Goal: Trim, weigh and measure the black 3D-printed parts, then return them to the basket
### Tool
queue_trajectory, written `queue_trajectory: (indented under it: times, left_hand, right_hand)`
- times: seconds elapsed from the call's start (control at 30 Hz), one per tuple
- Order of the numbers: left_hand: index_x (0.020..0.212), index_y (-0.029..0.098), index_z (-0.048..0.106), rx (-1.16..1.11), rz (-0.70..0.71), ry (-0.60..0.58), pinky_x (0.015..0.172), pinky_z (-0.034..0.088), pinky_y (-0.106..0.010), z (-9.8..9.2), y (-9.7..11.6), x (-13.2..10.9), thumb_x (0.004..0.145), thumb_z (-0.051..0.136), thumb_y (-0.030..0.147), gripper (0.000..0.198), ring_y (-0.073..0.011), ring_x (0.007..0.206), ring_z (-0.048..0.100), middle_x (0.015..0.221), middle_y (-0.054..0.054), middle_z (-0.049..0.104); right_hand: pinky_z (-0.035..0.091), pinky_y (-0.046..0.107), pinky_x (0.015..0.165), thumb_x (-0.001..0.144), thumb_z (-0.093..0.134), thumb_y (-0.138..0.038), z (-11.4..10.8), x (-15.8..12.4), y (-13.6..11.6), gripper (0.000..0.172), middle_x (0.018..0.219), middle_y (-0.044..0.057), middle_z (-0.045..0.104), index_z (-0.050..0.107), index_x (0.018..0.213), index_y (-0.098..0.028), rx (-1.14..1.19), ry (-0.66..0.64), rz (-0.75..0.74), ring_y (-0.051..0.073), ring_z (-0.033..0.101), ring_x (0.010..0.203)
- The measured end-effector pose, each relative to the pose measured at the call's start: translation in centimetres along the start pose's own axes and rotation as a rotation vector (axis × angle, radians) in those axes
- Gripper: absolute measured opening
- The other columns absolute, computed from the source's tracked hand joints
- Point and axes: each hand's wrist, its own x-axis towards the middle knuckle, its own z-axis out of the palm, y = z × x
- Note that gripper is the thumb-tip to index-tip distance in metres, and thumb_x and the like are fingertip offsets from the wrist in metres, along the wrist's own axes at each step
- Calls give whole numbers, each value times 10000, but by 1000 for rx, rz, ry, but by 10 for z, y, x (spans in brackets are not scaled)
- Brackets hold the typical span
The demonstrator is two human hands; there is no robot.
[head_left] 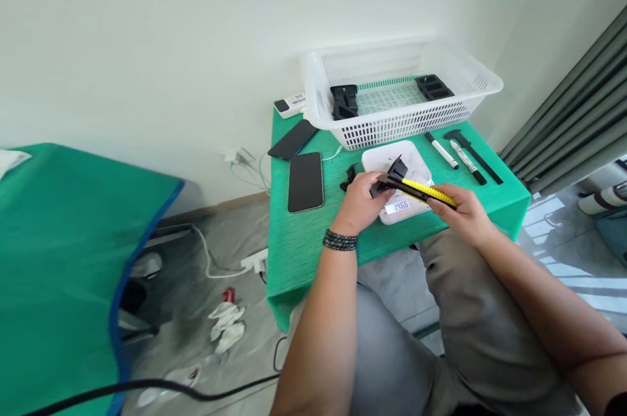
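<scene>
My right hand [463, 210] is closed around the yellow and black caliper [425, 191], holding it over the white digital scale [398, 177]. My left hand [363, 202] pinches a small black plastic part [394, 171] at the caliper's jaw end. The scale's display is lit with digits. Another small black piece [349, 177] lies on the green table [313, 233] just left of the scale. A dark beaded bracelet sits on my left wrist.
A white plastic basket [482, 81] with black parts stands at the table's back. Two phones [305, 181] lie at the left, markers and a black caliper [471, 153] at the right. Cables, a power strip [255, 260] and crumpled tissues are on the floor. A green-covered table [63, 259] is at far left.
</scene>
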Motion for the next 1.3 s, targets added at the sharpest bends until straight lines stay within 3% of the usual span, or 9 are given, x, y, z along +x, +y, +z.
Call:
queue_trajectory:
  times: [0.2, 0.43, 0.53, 0.63, 0.77, 0.83, 1.03, 1.17, 1.3]
  left_hand:
    - [1101, 194, 753, -35, -4, -10, 1021, 564, -450, -1, -2, -1, 844, 754, 193, 257, -259, 1068, 695, 1080, -78, 775]
    - [953, 207, 696, -173, 71, 112, 1120, 501, -456, -4, 2, -2, 881, 765, 379, 200, -273, 1251, 642, 1290, -119, 726]
    - [949, 205, 666, -259, 47, 139, 959, 557, -393, -4, 4, -4, 911, 708, 553, 352, -237, 1028, 688, 1060, -89, 747]
    - [845, 215, 607, -307, 27, 146, 763, 537, -336, -2, 6, -5, 905, 641, 710, 500, -193, 796, 625, 812, -34, 656]
    - [811, 219, 603, -306, 21, 125, 704, 510, -325, 0, 10, -4, 867, 610, 802, 586, -191, 755, 594, 775, -30, 625]
    - [877, 212, 651, -260, 11, 92, 739, 529, -330, 1, 11, -2, 874, 648, 751, 539, -207, 804, 629, 831, -44, 680]
    - [964, 197, 706, -171, 6, 35, 790, 564, -325, 2, 15, -1, 933, 704, 323, 130, -203, 858, 689, 911, -30, 764]
    - [973, 200, 719, -178, 24, 27, 810, 568, -325, 2, 16, 0, 936, 682, 233, 62, -199, 879, 705, 947, -27, 781]
    - [960, 203, 711, -147, 36, 14, 813, 564, -330, 0, 15, 0, 943, 680, 240, 52, -204, 876, 711, 932, -28, 775]
  right_hand:
    - [283, 276, 481, 841, 671, -473, -11, 13, 24, 308, 533, -39, 449, 591, 692, -216, -58, 238, 172, 127, 387, 509]
    - [298, 266, 439, 844, 696, -551, -9, 6, 23, 340, 546, -47, 473, 645, 814, -216, 128, 170, 177, 122, 397, 471]
    - [322, 265, 436, 845, 703, -567, -6, 1, 15, 365, 588, -34, 516, 679, 892, -206, 149, 120, 150, 124, 422, 483]
    - [308, 259, 429, 865, 691, -561, -5, -3, 11, 355, 598, -32, 516, 677, 874, -206, 151, 91, 126, 117, 414, 482]
    - [313, 256, 424, 874, 689, -542, -5, -6, 7, 340, 648, -15, 556, 674, 863, -203, 172, 89, 103, 110, 429, 485]
    - [316, 255, 424, 871, 692, -538, -5, -6, 5, 338, 647, -12, 561, 666, 839, -203, 179, 90, 98, 112, 441, 490]
    - [337, 265, 448, 857, 709, -533, -6, -10, 1, 328, 624, -10, 557, 693, 881, -207, 158, 83, 80, 135, 466, 516]
    - [379, 285, 506, 845, 714, -504, -5, -9, -2, 317, 670, 18, 618, 736, 926, -198, 39, 72, 31, 166, 524, 585]
    - [376, 286, 532, 857, 685, -486, -6, -4, 3, 290, 642, 12, 574, 698, 820, -199, -37, 196, 47, 167, 509, 604]
